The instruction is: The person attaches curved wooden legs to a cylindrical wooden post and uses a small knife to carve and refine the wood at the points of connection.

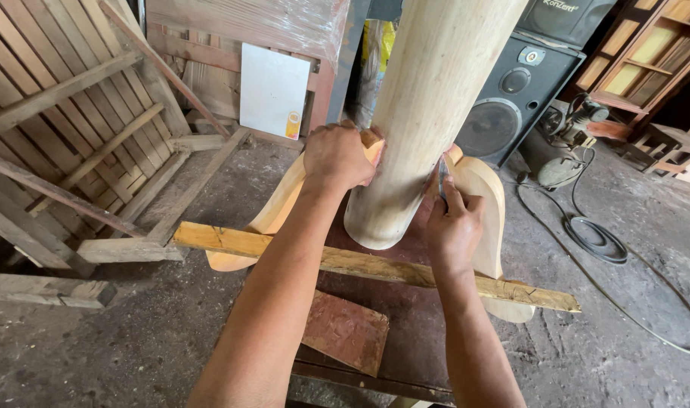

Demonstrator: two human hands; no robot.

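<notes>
Dusty grey concrete floor (133, 340) spreads under a woodworking corner, with a slatted timber frame (65, 128) leaning at the left, a white board (273, 87) propped against the back wall and a black loudspeaker (511, 98) standing behind on the right, near a small compressor (575, 140) whose black cable (602, 242) coils across the floor. Rising through the middle is a thick, pale, rounded wooden column (428, 98), its lower end resting over a dark reddish workbench (405, 332). Curved pale wooden legs (485, 196) flank the column on both sides, touching it at their upper ends. A long rough plank (360, 264) lies across the bench in front of the column's base, and a short reddish board (345, 332) sits nearer the camera. The left hand (337, 159) is curled, fingers pressed together, gripping the top of the left curved leg against the column. The right hand (454, 227) pinches a thin metal blade (442, 177) between thumb and fingers, its tip at the joint between the column and the right leg.
</notes>
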